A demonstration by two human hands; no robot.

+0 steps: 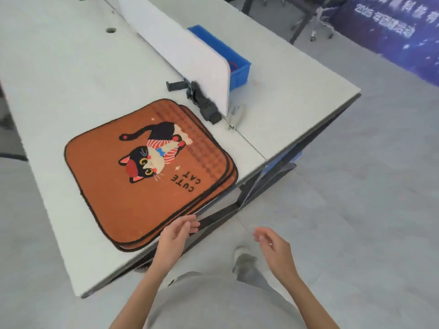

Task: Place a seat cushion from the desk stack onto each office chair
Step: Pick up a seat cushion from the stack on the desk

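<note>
A stack of orange seat cushions with a black cat and the words CUTE CAT lies on the white desk, its near corner over the desk's front edge. My left hand hovers at the stack's near edge, fingers loosely spread, holding nothing. My right hand hangs over the floor to the right of the desk, fingers relaxed and empty. An office chair with a wheeled base stands far off at the top right, only partly in view.
A white divider panel stands along the desk's middle, with a black clamp and a silver bracket at its end. Behind it sits a blue bin. Grey floor spreads to the right; a dark banner hangs at the top right.
</note>
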